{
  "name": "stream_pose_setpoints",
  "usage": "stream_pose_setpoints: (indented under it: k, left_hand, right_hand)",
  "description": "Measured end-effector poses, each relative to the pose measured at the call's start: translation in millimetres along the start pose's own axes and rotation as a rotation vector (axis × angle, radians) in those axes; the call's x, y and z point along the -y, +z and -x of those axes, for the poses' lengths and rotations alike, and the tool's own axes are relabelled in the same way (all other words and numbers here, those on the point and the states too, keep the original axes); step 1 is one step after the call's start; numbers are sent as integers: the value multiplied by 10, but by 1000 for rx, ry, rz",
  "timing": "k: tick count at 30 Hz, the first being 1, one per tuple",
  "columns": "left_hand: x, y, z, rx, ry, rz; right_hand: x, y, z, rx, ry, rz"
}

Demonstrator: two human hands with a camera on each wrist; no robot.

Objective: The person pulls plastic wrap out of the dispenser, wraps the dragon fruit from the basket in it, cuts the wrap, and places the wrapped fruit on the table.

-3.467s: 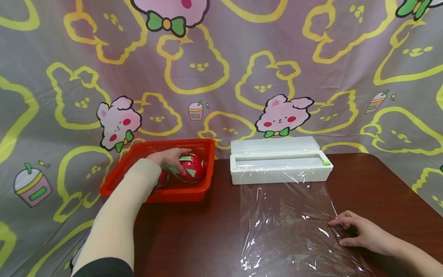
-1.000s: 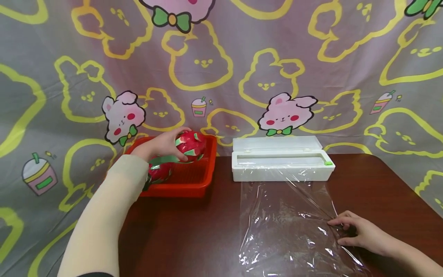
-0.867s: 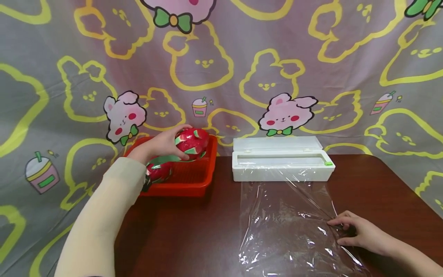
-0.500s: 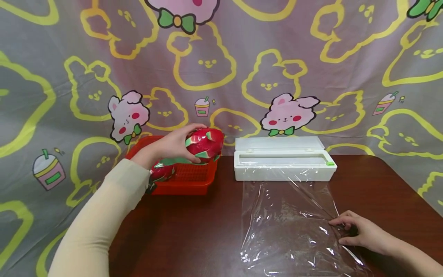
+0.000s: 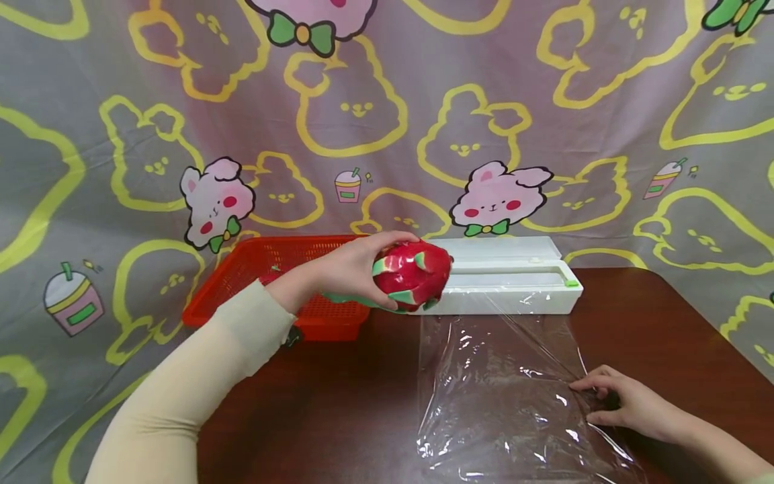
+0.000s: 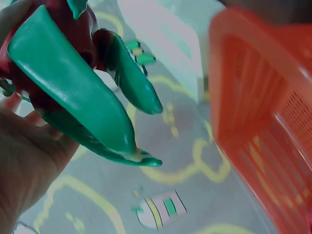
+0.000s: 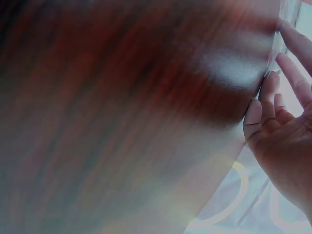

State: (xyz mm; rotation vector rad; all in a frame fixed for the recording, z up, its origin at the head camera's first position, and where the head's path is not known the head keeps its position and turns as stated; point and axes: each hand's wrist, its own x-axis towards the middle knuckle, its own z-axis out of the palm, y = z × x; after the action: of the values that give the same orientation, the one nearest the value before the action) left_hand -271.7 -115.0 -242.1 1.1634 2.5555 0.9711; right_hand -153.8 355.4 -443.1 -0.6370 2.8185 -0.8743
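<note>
The left hand (image 5: 353, 269) is gripping a dragon fruit (image 5: 417, 275), thumb on the near side and fingers over the top. The fruit is hanging in the air above the counter (image 5: 326, 410), just right of the red plastic basket (image 5: 335, 329), and in the head view it is covering the left end of the white cling film dispenser (image 5: 508, 302). In the left wrist view, its long green scales (image 6: 73, 83) are pointing toward the basket. The dispenser is standing with its lid (image 5: 508, 249) raised, and a sheet of clear cling film (image 5: 496, 390) is running from it toward the person. The right hand (image 5: 629, 403) is touching the sheet's right edge with its fingertips, thumb and forefinger standing apart. A long pale sleeve (image 5: 157, 417) is covering the left arm, partly hiding the basket. Behind everything, a rabbit-patterned curtain (image 5: 375, 101) is hanging.
</note>
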Motion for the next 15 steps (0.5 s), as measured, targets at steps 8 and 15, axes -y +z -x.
stream_pose_setpoints:
  k: [8, 15]
  left_hand:
    - [-101, 314, -192, 48, 30, -72]
    - [-155, 613, -387, 130, 68, -106]
  right_hand:
    - [-8, -2, -18, 10, 54, -2]
    - [-4, 10, -9, 12, 68, 1]
